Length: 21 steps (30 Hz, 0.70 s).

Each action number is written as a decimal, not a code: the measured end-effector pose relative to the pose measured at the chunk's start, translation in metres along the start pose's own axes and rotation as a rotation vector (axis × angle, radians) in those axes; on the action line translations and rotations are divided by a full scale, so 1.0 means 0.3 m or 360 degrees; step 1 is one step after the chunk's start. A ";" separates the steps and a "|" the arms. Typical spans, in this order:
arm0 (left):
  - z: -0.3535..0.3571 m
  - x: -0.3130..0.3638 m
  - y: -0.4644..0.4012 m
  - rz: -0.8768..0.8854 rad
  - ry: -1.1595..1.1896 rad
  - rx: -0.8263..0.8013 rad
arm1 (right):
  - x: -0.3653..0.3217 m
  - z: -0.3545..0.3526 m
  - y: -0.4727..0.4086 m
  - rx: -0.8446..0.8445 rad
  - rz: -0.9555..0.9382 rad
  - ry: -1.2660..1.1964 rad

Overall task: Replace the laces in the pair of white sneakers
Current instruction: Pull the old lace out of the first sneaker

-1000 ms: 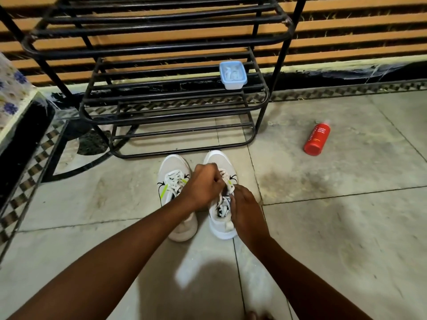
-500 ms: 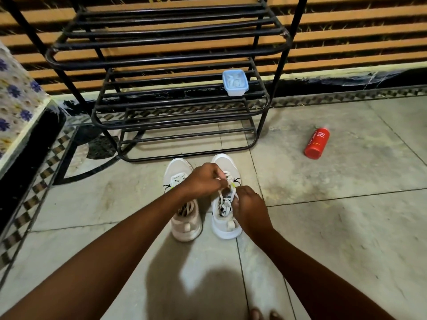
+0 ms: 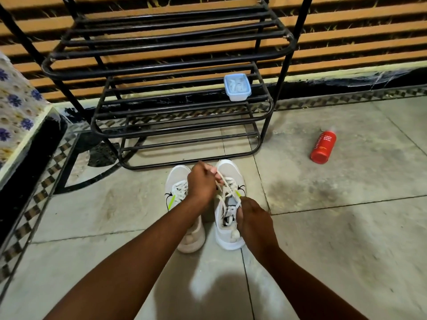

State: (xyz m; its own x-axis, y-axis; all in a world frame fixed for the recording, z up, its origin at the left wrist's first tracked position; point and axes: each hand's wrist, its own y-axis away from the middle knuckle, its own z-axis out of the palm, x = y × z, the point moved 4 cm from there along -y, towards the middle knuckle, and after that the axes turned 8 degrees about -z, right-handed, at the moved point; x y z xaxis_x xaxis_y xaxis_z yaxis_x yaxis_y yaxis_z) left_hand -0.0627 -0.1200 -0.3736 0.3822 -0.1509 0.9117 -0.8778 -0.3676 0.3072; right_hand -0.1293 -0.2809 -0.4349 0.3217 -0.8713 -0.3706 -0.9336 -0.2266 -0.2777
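two white sneakers side by side on the floor tiles near the black shoe rack (image 3: 184, 93), left hand (image 3: 200, 184) pinching the lace (image 3: 225, 189) up off the right sneaker (image 3: 228, 218), right hand (image 3: 253, 217) gripping that sneaker's collar, left sneaker (image 3: 179, 195) just beside

My two hands, left (image 3: 201, 184) and right (image 3: 253, 217), two sneakers, left (image 3: 178, 192) and right (image 3: 231, 172), one rack (image 3: 161, 65), one tub (image 3: 237, 87), one red bottle (image 3: 322, 147)
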 end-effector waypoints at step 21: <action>-0.100 0.095 -0.012 0.0253 0.0231 0.0193 | -0.012 -0.003 0.014 -0.0099 0.0116 -0.0114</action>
State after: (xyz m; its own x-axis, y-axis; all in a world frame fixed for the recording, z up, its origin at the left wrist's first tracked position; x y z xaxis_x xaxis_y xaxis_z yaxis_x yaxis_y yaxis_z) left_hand -0.0573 -0.0955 -0.3405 0.1887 -0.0854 0.9783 -0.8791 -0.4586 0.1296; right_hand -0.1344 -0.2793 -0.4339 0.2607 -0.8538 -0.4506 -0.9623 -0.1922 -0.1927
